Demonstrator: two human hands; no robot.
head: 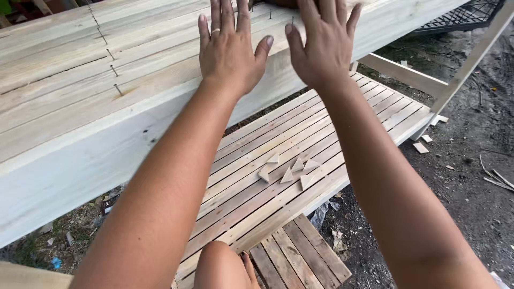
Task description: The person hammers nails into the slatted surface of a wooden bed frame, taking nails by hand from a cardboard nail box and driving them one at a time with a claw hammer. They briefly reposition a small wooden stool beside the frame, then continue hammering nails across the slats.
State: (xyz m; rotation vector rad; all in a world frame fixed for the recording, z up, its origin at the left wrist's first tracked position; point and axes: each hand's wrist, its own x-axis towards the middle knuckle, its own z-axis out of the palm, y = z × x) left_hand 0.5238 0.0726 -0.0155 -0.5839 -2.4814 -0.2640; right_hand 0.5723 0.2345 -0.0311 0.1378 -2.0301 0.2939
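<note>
Flat hands (278, 48) at plank stack (80, 91) edge

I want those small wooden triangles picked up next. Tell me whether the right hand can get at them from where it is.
Probably yes. The right hand lies flat on the slatted wooden panel, holding nothing. The wooden triangles lie loose in the open on the lower slatted platform, beneath the forearms, with nothing covering them. The hand would have to pull back and drop down.

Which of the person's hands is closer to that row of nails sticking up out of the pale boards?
Left. The left hand lies flat on the big wooden panel, just right of the row of nails. The right hand rests farther right, beyond the left one.
</note>
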